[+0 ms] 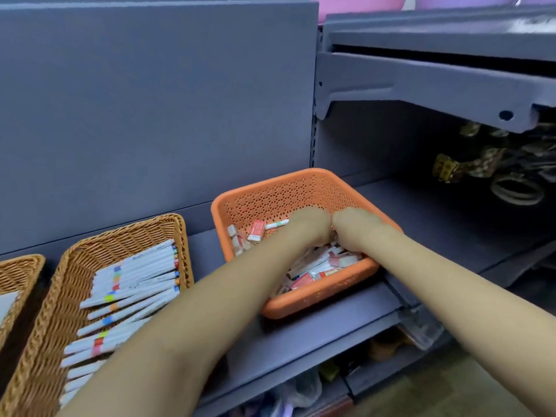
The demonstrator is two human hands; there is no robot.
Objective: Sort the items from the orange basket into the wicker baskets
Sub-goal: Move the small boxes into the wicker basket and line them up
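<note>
1. On the grey shelf (301,335), right of centre, stands the orange basket (319,299), its perforated walls holding a loose heap of small red-and-white packets (313,273) and at least one white pen (276,225); this is the source container, and it is far from emptied.

2. Both forearms reach into that basket. The left hand (307,224) and right hand (352,224) meet knuckle to knuckle over the heap, their fingers turned down and away from the camera. Whether either hand grasps an item or lies slack cannot be told from this view.

3. Left of the orange basket, just beside it, lies a wicker basket (39,335) filled with white pens (132,290) laid roughly parallel, each with a coloured band. Judged from this order, like items are gathered by kind, so pens go here.

4. At the far left edge a second wicker basket (18,278) shows only in part; something pale lies in it, too little seen to name. It probably serves for the packets.

5. Placing source and targets side by side on one shelf keeps each transfer short.

6. Writing: faint script runs along several pen barrels, and print marks the packets, but neither can be read.

7. Under the upper shelf (421,85) at right hang dark patterned bands and rings (514,191), unrelated to the sorting.
</note>
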